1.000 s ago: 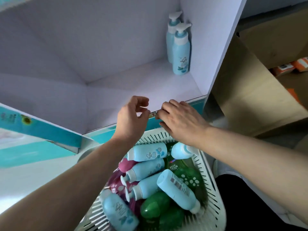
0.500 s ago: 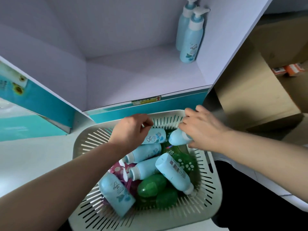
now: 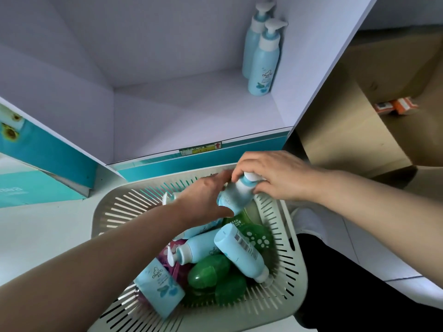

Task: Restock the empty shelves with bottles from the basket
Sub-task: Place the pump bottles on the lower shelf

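left hand (image 3: 203,200) and right hand (image 3: 275,174) grip a blue bottle (image 3: 236,196) over the basket (image 3: 119,207).

Top of held bottle (image 3: 236,195) partly under right hand (image 3: 278,176), shelf label (image 3: 200,149) unreadable

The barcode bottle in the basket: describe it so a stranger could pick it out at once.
Start at the slotted white basket in front of the shelf. In its right half a pale blue bottle lies slanted across the green bottles. Alone among the blue ones, it shows a barcode label facing up.
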Available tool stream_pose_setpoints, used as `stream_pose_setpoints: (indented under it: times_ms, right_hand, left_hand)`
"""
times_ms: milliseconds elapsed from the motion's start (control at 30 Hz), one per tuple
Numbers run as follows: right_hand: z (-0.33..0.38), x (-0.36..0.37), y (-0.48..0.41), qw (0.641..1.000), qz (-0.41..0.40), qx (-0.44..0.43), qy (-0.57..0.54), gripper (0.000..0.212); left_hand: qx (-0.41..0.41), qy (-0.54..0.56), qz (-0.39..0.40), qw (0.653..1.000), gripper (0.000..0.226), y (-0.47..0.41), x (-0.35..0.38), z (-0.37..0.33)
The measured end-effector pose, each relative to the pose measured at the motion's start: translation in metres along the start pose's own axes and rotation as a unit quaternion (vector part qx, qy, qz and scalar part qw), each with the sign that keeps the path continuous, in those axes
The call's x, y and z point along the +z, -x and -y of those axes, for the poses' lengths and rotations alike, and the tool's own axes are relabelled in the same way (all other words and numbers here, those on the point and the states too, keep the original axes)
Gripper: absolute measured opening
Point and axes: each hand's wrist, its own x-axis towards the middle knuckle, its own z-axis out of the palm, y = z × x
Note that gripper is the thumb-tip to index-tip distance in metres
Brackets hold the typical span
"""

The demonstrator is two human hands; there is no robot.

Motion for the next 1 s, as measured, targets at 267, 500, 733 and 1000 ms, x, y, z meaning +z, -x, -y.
stream_pose_setpoints:
  times_ms: [267, 500, 733, 1000]
  right_hand:
    - [0.005, -0.016, 0.0, 0.988, -0.129, 0.074, -0.043, 0.066]
    - [-0.031, 0.011, 0.001, 0.97, -0.15, 0.182, 0.063, 0.037]
    - [-0.039, 0.034, 0.006, 0.986, -0.124, 0.084, 0.071, 0.029]
    - [-0.057, 0.037, 0.015, 0.99, -0.138, 0.027, 0.014, 0.046]
  left_hand:
    - [-0.069, 0.24, -0.131, 0.959, 0.06, 0.007, -0.028, -0.008]
    - [-0.1, 0.322, -0.314, 0.888, 0.051, -0.052, -0.086, -0.042]
    - [-0.111, 0.226, -0.346, 0.904, 0.062, -0.136, -0.069, -0.064]
    - [-0.115, 0.177, -0.323, 0.922, 0.064, -0.163, -0.054, -0.063]
